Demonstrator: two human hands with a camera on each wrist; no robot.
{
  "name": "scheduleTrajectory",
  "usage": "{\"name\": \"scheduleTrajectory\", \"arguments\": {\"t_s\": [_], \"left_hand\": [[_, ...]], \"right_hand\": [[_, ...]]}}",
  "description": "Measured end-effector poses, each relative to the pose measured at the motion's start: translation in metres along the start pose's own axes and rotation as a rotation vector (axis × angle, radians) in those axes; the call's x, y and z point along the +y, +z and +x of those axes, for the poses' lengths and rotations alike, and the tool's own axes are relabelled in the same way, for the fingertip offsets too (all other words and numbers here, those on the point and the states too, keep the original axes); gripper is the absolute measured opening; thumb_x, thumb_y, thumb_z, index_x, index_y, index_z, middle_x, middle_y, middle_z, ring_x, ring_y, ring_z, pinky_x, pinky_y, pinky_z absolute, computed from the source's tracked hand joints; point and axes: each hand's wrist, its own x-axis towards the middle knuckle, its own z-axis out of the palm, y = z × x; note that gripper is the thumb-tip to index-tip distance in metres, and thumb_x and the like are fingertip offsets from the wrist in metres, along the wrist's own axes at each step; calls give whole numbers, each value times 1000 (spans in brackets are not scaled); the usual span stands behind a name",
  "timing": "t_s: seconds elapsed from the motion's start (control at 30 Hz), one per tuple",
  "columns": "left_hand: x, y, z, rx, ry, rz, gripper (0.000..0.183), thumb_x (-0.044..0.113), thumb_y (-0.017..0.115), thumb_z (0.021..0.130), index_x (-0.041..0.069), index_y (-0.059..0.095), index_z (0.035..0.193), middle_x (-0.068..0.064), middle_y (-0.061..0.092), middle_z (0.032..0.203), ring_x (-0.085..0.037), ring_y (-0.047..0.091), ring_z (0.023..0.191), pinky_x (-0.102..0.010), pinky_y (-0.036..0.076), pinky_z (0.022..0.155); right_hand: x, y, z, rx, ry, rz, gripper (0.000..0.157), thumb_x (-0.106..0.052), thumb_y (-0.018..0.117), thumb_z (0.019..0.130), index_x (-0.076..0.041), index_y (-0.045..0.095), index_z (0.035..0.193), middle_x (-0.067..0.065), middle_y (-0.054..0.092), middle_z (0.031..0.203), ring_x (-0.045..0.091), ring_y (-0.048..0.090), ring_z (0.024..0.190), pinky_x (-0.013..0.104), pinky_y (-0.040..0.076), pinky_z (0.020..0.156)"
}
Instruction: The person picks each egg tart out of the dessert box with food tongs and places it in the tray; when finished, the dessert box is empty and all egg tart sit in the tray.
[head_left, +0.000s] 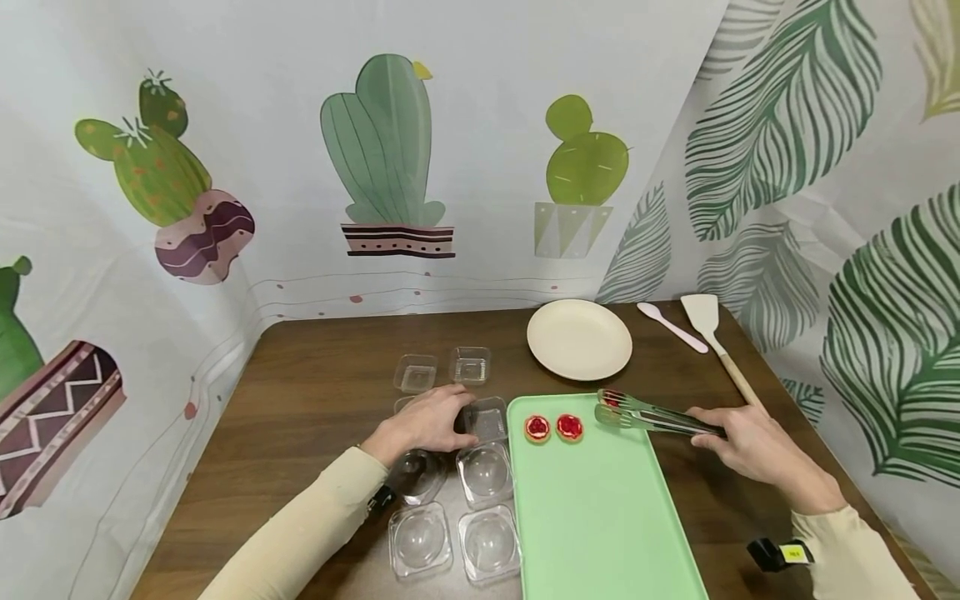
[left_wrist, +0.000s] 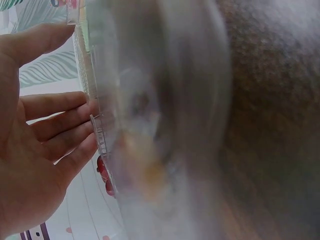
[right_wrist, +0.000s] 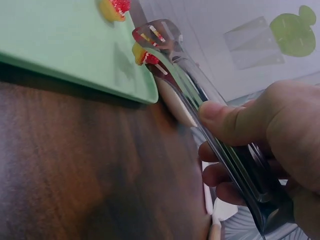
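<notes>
My right hand (head_left: 753,446) grips metal tongs (head_left: 663,418), thumb along one arm and fingers curled under the other. Between the tong tips is a small red-topped tart (right_wrist: 139,54), over the far right corner of the green tray (head_left: 600,517). Two similar tarts (head_left: 537,429) lie side by side on the tray. My left hand (head_left: 431,421) reaches over the clear plastic boxes, its thumb at a box (head_left: 486,421) beside the tray. In the left wrist view, its fingers (left_wrist: 55,105) are loosely extended against clear plastic edges; a blurred clear lid fills the middle.
Several clear domed lids (head_left: 491,543) lie left of the tray, and two small clear boxes (head_left: 471,365) stand farther back. A cream plate (head_left: 579,340), a pale pink spoon (head_left: 672,327) and a white spatula (head_left: 722,346) lie at the back right. A patterned cloth (head_left: 300,167) hangs behind the table.
</notes>
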Motion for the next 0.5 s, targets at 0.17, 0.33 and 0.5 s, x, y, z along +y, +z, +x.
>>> {"name": "scheduleTrajectory", "arguments": {"t_s": [0.17, 0.33, 0.5], "left_hand": [[-1, 1, -1, -1, 5, 3, 70, 56, 70, 78, 13, 59, 132, -9, 55, 137, -25, 58, 120, -39, 48, 102], [-1, 0, 0, 9, 4, -5, 70, 56, 70, 78, 13, 59, 132, -8, 56, 136, -25, 58, 119, -39, 48, 102], [0, 0, 0, 17, 13, -1, 69, 55, 71, 77, 13, 60, 131, -7, 57, 133, -24, 60, 116, -39, 49, 100]], "right_hand": [[0, 5, -1, -27, 5, -21, 40, -19, 80, 77, -1, 72, 112, 14, 74, 101, 20, 70, 74, 34, 52, 60], [-3, 3, 0, -35, 25, -43, 41, -21, 81, 77, -2, 72, 113, 14, 74, 102, 18, 68, 73, 32, 48, 57], [-5, 0, 0, -65, 21, -49, 45, -23, 81, 77, -2, 70, 115, 10, 74, 98, 15, 66, 72, 33, 49, 57]]}}
